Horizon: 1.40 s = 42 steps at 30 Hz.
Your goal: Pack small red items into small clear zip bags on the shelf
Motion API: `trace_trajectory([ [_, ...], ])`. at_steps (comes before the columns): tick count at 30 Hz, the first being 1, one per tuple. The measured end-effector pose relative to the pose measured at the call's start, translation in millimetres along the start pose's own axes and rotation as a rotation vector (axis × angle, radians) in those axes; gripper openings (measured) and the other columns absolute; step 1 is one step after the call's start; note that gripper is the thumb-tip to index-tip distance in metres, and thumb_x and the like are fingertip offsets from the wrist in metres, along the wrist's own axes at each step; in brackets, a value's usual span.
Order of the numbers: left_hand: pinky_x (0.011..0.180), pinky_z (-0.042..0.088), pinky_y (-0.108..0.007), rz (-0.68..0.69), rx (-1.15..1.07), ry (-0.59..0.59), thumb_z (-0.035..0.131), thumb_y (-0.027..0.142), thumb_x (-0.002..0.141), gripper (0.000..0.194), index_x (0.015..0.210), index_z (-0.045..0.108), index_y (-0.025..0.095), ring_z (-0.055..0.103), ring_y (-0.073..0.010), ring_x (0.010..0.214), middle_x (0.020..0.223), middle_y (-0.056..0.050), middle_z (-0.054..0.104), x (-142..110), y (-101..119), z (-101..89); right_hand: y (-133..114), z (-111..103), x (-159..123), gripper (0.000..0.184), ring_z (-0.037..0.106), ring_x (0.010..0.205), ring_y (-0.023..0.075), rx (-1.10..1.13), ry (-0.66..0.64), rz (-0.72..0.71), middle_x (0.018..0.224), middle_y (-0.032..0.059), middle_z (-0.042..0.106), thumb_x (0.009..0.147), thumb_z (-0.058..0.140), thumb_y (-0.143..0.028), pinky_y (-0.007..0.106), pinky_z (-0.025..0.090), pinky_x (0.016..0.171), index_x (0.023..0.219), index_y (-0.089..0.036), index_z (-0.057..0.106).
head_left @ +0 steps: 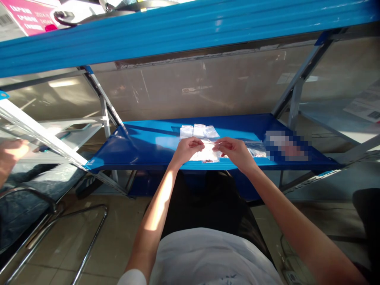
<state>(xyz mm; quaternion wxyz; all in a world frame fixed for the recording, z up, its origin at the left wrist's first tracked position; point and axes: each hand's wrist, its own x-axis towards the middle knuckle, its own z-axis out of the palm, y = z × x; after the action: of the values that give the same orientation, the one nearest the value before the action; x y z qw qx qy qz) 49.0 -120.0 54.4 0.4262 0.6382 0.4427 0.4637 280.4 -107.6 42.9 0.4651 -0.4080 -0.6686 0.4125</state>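
My left hand [190, 149] and my right hand [230, 149] are close together over the front of a blue shelf [148, 152]. Fingertips of both pinch the top edge of a small clear plastic bag [210, 156], with small dark reddish pieces near its bottom. Behind my hands lie several small clear bags [199, 130], side by side and bright in the sunlight. Just right of my right hand lies another clear bag [257, 149] with small brownish pieces in it. Glare hides details of the bag between my fingers.
An upper blue shelf beam [190, 35] crosses above my hands, with a pink box [26, 18] on top. Metal posts [289, 95] stand at the shelf's sides. A blurred patch [286, 145] covers something at the right. Another person's hand [13, 152] is at far left, above a metal-framed chair [89, 237].
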Motion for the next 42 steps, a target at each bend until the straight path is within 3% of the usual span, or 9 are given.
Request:
trace_trajectory([
  [6,0.077,0.052,-0.030,-0.007,0.107,-0.021,0.076,0.043,0.088,0.026,0.092,0.076,0.017,0.070,-0.0183,0.084,0.090,-0.006,0.077,-0.8,1.7,1.1,-1.6,-3.3,-2.7,0.036,0.073,0.090,0.0262,0.000,0.007,-0.065,0.095,0.0086,0.079,0.089,0.077,-0.058,0.034,0.055,0.068,0.095,-0.022,0.076],
  [12,0.078,0.053,-0.031,0.010,0.125,-0.059,0.075,0.043,0.089,0.027,0.090,0.077,0.017,0.071,-0.0194,0.083,0.087,-0.007,0.076,1.5,-4.6,4.6,-1.3,-2.9,-4.5,0.035,0.073,0.091,0.0269,-0.041,0.037,-0.109,0.090,0.0084,0.078,0.093,0.073,-0.057,0.040,0.056,0.084,0.088,-0.022,0.069],
  [17,0.079,0.054,-0.032,0.064,0.164,-0.072,0.071,0.039,0.092,0.023,0.089,0.075,0.017,0.070,-0.0188,0.083,0.087,-0.006,0.076,1.2,-3.9,6.9,-0.7,4.4,-5.1,0.042,0.073,0.084,0.0242,0.032,-0.058,-0.058,0.094,0.0086,0.079,0.093,0.071,-0.064,0.038,0.057,0.079,0.097,-0.023,0.065],
  [20,0.081,0.053,-0.032,0.086,0.238,-0.069,0.068,0.035,0.094,0.019,0.088,0.074,0.017,0.070,-0.0193,0.085,0.088,-0.006,0.077,-0.4,-0.2,8.0,-1.3,8.5,-5.4,0.043,0.072,0.080,0.0240,0.024,-0.076,-0.063,0.087,0.0073,0.078,0.091,0.072,-0.066,0.038,0.058,0.077,0.092,-0.023,0.066],
  [26,0.085,0.054,-0.032,0.074,0.256,-0.010,0.067,0.039,0.095,0.022,0.094,0.074,0.018,0.070,-0.0200,0.090,0.095,-0.006,0.077,-1.7,2.4,9.8,0.6,9.1,-5.7,0.040,0.074,0.079,0.0244,0.021,-0.036,-0.052,0.084,0.0068,0.078,0.090,0.074,-0.062,0.038,0.058,0.077,0.092,-0.023,0.070],
  [32,0.080,0.054,-0.031,0.060,0.176,-0.046,0.065,0.042,0.097,0.027,0.088,0.072,0.018,0.071,-0.0191,0.085,0.089,-0.006,0.076,0.0,-2.1,7.3,-0.1,6.7,-5.2,0.038,0.075,0.082,0.0260,0.002,-0.011,-0.039,0.086,0.0079,0.080,0.088,0.076,-0.059,0.037,0.056,0.072,0.094,-0.022,0.074],
  [42,0.082,0.052,-0.031,0.180,0.243,-0.007,0.064,0.042,0.098,0.028,0.087,0.072,0.018,0.069,-0.0186,0.086,0.088,-0.005,0.077,-2.7,5.2,8.9,1.6,6.9,-6.3,0.033,0.067,0.072,0.0201,0.170,0.064,0.044,0.076,0.0063,0.077,0.079,0.087,-0.051,0.029,0.041,0.057,0.083,-0.020,0.078],
])
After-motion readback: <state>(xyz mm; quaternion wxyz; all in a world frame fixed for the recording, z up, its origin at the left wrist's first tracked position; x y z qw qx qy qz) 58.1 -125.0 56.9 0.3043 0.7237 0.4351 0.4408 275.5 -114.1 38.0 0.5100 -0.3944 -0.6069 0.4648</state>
